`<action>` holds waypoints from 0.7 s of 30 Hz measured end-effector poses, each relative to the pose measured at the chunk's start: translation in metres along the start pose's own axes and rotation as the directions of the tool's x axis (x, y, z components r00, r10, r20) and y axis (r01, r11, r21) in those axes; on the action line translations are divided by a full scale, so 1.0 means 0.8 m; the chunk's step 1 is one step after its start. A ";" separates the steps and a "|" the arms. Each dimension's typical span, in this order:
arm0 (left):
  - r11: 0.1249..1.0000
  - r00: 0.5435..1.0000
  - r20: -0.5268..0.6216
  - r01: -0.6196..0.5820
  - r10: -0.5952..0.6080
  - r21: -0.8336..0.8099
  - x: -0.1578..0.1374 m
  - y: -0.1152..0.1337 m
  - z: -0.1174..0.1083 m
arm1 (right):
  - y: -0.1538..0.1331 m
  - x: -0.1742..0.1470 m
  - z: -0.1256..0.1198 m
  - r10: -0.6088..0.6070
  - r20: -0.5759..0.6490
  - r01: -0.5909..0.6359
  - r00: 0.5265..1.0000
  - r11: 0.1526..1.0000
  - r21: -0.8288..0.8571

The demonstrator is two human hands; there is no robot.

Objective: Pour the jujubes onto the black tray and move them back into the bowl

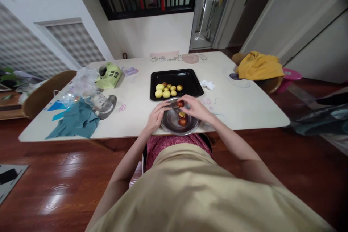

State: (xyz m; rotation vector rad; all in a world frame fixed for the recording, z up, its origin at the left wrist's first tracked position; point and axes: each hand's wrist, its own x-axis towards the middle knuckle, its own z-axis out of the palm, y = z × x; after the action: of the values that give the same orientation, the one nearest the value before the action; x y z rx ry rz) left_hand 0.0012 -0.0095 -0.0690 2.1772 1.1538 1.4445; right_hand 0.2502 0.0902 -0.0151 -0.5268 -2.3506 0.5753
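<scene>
A shiny metal bowl (166, 126) sits at the near edge of the table. Inside it lie a reddish-brown round fruit (182, 121) and a smaller yellowish one (182, 115). My right hand (194, 108) is over the bowl's right side, its thumb and fingers closed around another reddish-brown round fruit (180, 104). At the left rim rests my left hand (157, 115), its fingers stretched out over the bowl's edge. Just behind the bowl is a black rectangular tray (189, 79), with several yellow-green and smaller brownish-yellow fruits (166, 94) gathered in its left part.
On the table's left are a teal cloth (76, 121), clear plastic bags (81, 83) and a light green bag (110, 75). White crumpled tissue (208, 85) lies right of the tray. A yellow cloth (259, 66) drapes over a chair at the right.
</scene>
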 end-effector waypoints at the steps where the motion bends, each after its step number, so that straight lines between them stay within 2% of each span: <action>1: 1.000 1.000 -0.004 -0.002 0.002 0.006 0.000 0.000 0.000 | -0.005 -0.003 0.007 -0.009 0.035 0.008 0.999 1.000 0.005; 6: 0.999 0.999 -0.015 -0.030 0.030 0.020 -0.001 -0.002 0.001 | -0.003 -0.004 0.034 -0.006 0.168 0.011 0.986 1.000 -0.026; 10: 0.999 0.999 -0.020 -0.032 0.033 0.017 -0.001 -0.003 0.001 | -0.001 -0.002 0.043 0.010 0.230 0.012 0.973 0.995 -0.096; 21: 0.999 1.000 -0.014 -0.002 0.002 0.033 0.000 -0.002 0.000 | 0.008 -0.004 0.046 0.088 0.232 -0.048 0.969 0.983 -0.175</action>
State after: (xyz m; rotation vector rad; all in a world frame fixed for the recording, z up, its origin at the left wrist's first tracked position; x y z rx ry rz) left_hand 0.0004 -0.0088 -0.0700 2.1937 1.1884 1.4544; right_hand 0.2291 0.0842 -0.0456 -0.6483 -2.6350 0.4969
